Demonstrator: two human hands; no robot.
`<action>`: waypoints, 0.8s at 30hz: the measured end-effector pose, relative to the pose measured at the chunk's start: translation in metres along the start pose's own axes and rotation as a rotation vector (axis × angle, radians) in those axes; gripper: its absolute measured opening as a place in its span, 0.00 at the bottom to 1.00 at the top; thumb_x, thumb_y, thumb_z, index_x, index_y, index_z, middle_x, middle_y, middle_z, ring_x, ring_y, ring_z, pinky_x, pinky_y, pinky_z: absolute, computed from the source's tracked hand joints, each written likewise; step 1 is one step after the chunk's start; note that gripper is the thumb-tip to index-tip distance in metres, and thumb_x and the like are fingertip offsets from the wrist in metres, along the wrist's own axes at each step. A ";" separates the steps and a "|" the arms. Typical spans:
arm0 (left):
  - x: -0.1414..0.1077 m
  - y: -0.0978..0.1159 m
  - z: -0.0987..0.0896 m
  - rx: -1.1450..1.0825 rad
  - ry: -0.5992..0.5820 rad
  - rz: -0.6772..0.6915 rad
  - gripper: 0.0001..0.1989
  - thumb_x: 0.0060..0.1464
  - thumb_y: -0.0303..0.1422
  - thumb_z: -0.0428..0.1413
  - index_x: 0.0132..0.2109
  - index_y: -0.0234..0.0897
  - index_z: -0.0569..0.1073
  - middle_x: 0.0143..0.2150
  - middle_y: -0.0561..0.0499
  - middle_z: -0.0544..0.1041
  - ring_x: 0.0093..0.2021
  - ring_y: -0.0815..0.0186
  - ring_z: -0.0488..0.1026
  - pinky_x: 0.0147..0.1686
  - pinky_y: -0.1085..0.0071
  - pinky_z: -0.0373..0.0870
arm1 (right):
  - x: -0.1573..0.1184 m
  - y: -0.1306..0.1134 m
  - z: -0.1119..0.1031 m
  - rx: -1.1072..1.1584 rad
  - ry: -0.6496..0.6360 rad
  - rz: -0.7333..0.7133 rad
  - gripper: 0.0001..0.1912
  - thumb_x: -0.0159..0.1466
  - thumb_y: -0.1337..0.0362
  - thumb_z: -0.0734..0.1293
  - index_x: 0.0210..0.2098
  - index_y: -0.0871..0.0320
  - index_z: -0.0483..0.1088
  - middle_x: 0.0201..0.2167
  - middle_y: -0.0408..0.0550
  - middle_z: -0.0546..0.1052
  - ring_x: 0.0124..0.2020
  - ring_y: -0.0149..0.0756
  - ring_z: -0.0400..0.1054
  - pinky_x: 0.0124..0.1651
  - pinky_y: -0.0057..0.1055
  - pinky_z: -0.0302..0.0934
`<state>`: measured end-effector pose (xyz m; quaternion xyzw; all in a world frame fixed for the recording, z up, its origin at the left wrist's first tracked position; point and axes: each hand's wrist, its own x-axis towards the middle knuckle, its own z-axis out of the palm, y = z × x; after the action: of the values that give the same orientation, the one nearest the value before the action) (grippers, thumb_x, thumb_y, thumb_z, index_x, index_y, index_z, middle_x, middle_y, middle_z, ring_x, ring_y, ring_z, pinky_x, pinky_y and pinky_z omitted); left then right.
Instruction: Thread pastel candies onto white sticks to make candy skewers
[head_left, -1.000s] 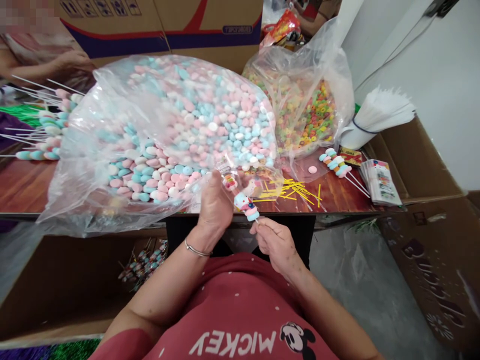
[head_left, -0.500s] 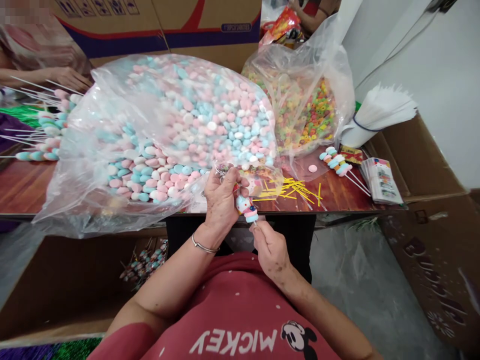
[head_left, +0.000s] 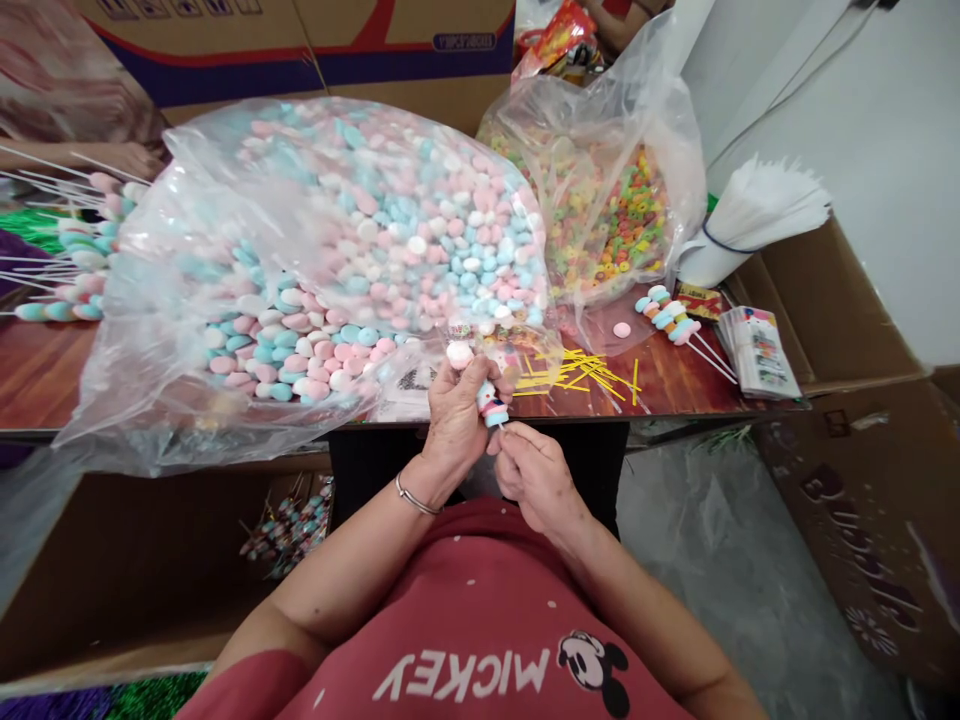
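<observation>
L hand (head_left: 454, 412) has wrapped rnd candy skewer (head_left: 493, 412), pale top, pink/blue btm, R hand (head_left: 536, 470) pinching stick (head_left: 502, 427).

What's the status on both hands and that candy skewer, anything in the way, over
Left hand wrapped around candy skewer. Right hand pinching its white stick. Yellow strips nearby, not blocking either hand.

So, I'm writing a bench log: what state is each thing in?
Left hand, closed around the candy skewer.
Right hand, closed on its stick.
Candy skewer, held by both hands.
Large candy bag, seemingly open in front.
Ring bag, bulging; closure unclear.
White mug, packed with sticks.
Yellow strips, loose, scattered.
Printed packets, stacked.
Lower box, open, holding skewers.
</observation>
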<state>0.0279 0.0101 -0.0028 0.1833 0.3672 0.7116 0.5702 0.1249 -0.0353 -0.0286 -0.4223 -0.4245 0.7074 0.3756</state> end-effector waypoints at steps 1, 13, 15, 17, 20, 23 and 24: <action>0.001 0.002 -0.002 -0.007 0.003 -0.021 0.19 0.41 0.39 0.69 0.32 0.36 0.68 0.25 0.56 0.74 0.21 0.71 0.72 0.20 0.77 0.67 | -0.001 0.000 -0.002 -0.087 0.008 -0.049 0.11 0.63 0.57 0.58 0.28 0.55 0.63 0.13 0.31 0.53 0.13 0.24 0.42 0.17 0.24 0.40; -0.002 0.042 -0.022 0.062 -0.015 -0.023 0.19 0.42 0.41 0.68 0.38 0.35 0.75 0.36 0.47 0.80 0.35 0.62 0.78 0.35 0.66 0.75 | -0.008 -0.008 -0.032 -1.325 0.348 -0.953 0.13 0.68 0.70 0.58 0.44 0.61 0.74 0.26 0.47 0.79 0.28 0.31 0.72 0.37 0.25 0.62; -0.010 0.037 -0.016 0.078 -0.033 -0.054 0.18 0.42 0.40 0.69 0.35 0.34 0.74 0.35 0.48 0.80 0.34 0.62 0.78 0.33 0.67 0.75 | -0.008 -0.007 -0.029 -1.303 0.339 -0.960 0.13 0.69 0.70 0.58 0.42 0.60 0.74 0.28 0.47 0.80 0.29 0.31 0.73 0.38 0.25 0.63; -0.014 0.032 -0.010 0.086 -0.014 -0.054 0.17 0.42 0.40 0.69 0.33 0.34 0.73 0.33 0.48 0.80 0.32 0.61 0.79 0.31 0.67 0.75 | -0.009 -0.007 -0.025 -1.285 0.318 -0.958 0.12 0.69 0.69 0.57 0.42 0.60 0.73 0.28 0.47 0.80 0.28 0.30 0.73 0.38 0.24 0.63; -0.013 0.026 -0.005 0.087 0.031 -0.018 0.15 0.44 0.40 0.68 0.30 0.34 0.72 0.27 0.50 0.78 0.29 0.63 0.78 0.29 0.68 0.75 | -0.011 -0.006 -0.021 -1.263 0.308 -0.893 0.13 0.70 0.65 0.57 0.45 0.62 0.71 0.28 0.47 0.80 0.26 0.30 0.73 0.34 0.24 0.62; -0.012 0.021 -0.003 0.061 0.081 0.035 0.16 0.44 0.40 0.67 0.27 0.34 0.70 0.23 0.53 0.75 0.26 0.65 0.76 0.28 0.69 0.75 | -0.012 -0.006 -0.019 -1.320 0.329 -0.757 0.16 0.70 0.58 0.57 0.47 0.63 0.69 0.27 0.47 0.80 0.26 0.32 0.73 0.30 0.25 0.59; -0.012 0.019 -0.003 0.038 0.100 0.055 0.16 0.44 0.39 0.68 0.27 0.35 0.69 0.22 0.54 0.74 0.25 0.67 0.75 0.28 0.70 0.74 | -0.012 -0.007 -0.018 -1.377 0.320 -0.699 0.16 0.70 0.58 0.57 0.46 0.62 0.69 0.26 0.47 0.79 0.25 0.33 0.73 0.29 0.26 0.57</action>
<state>0.0163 -0.0034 0.0113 0.1682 0.4037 0.7281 0.5278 0.1470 -0.0386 -0.0243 -0.4986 -0.8161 0.0570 0.2868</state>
